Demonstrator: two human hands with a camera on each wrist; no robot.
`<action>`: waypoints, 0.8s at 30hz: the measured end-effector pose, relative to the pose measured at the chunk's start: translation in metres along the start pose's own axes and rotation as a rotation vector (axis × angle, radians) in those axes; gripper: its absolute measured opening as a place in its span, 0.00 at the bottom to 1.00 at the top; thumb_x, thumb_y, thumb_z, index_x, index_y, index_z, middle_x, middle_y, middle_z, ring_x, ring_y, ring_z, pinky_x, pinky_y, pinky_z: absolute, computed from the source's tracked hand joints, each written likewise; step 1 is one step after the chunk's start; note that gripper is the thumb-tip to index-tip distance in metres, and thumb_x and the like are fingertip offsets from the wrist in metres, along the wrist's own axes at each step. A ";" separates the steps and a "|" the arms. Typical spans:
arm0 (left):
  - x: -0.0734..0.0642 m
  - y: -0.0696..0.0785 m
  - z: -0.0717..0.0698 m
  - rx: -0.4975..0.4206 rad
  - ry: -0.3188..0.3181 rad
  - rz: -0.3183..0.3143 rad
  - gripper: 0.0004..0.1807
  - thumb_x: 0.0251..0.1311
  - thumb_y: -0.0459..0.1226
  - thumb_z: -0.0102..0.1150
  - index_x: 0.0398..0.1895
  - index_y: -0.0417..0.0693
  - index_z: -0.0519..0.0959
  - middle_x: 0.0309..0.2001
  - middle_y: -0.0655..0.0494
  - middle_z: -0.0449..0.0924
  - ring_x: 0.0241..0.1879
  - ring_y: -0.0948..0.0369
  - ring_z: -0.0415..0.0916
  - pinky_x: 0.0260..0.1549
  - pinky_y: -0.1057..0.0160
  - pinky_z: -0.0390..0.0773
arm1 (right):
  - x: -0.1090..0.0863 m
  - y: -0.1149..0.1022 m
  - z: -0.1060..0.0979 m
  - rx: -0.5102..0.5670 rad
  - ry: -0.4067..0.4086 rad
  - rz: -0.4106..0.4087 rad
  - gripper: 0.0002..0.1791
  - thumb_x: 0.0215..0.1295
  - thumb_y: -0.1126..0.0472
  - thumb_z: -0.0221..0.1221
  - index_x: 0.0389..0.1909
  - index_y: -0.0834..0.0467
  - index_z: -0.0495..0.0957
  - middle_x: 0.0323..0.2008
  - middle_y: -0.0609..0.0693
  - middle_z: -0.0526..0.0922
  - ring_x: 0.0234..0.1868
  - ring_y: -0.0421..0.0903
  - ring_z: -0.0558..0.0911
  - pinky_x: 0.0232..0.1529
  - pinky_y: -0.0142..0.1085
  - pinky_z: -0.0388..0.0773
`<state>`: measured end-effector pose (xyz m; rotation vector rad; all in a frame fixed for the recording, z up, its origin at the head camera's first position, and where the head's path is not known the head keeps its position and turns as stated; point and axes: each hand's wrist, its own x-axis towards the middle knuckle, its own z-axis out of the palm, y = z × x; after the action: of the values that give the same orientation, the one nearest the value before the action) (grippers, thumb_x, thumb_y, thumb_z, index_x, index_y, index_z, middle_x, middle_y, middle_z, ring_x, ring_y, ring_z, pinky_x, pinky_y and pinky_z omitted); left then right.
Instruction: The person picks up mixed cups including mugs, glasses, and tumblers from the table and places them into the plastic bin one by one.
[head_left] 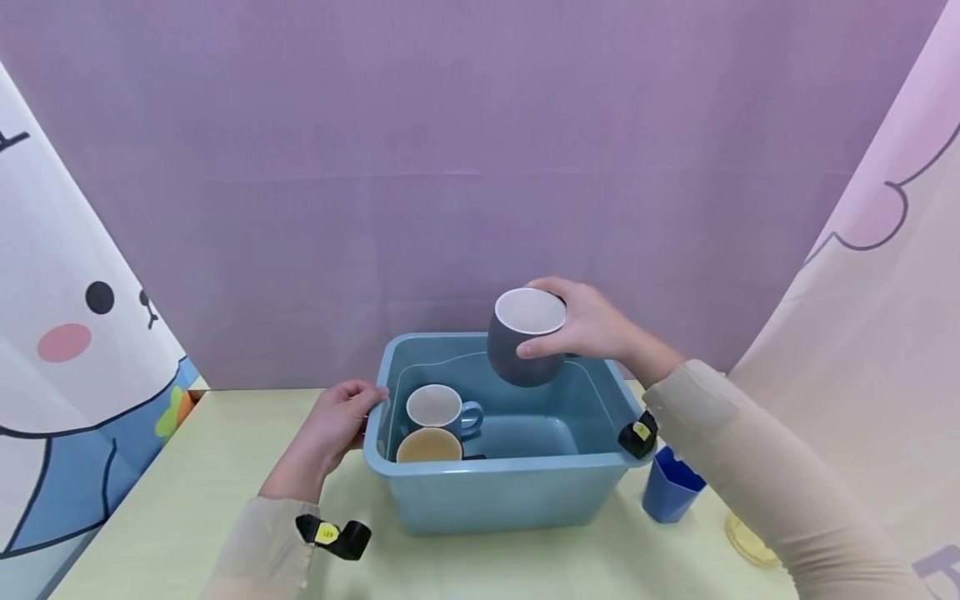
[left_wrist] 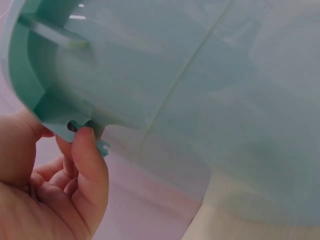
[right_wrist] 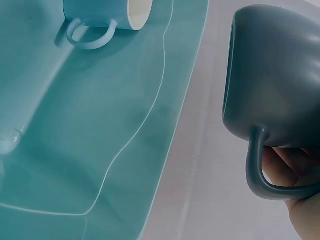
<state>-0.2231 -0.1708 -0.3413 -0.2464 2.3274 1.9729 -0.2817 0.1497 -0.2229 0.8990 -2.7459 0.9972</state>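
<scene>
A dark grey mug [head_left: 510, 354] with a white inside is held by my right hand [head_left: 588, 325], above the back part of a blue plastic basin [head_left: 502, 500]. Its looped handle [right_wrist: 254, 165] shows in the right wrist view. On the basin's left rim, my left hand [head_left: 341, 421] grips the edge; the left wrist view shows its fingers [left_wrist: 90, 160] curled under the rim. Inside the basin at the left stand a light blue mug [head_left: 474, 419] with a white inside and, in front of it, a mug with a tan inside [head_left: 429, 447], mostly hidden by the front wall.
To the right of the basin, a dark blue angular cup [head_left: 667, 492] stands on the pale table [head_left: 247, 442]. Near my right sleeve lies a yellowish clear round item [head_left: 748, 543], partly covered. A purple curtain [head_left: 450, 167] hangs behind, with printed cloths at both sides.
</scene>
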 end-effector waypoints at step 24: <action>0.000 0.001 0.002 -0.005 0.004 -0.012 0.17 0.65 0.44 0.51 0.45 0.39 0.74 0.28 0.56 0.74 0.25 0.62 0.75 0.27 0.66 0.80 | 0.009 0.008 0.013 -0.003 0.021 -0.010 0.43 0.40 0.46 0.74 0.60 0.53 0.68 0.52 0.51 0.77 0.49 0.50 0.77 0.49 0.49 0.76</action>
<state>-0.2233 -0.1692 -0.3410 -0.2642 2.3181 1.9746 -0.2917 0.1424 -0.2355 0.8961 -2.7220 0.9953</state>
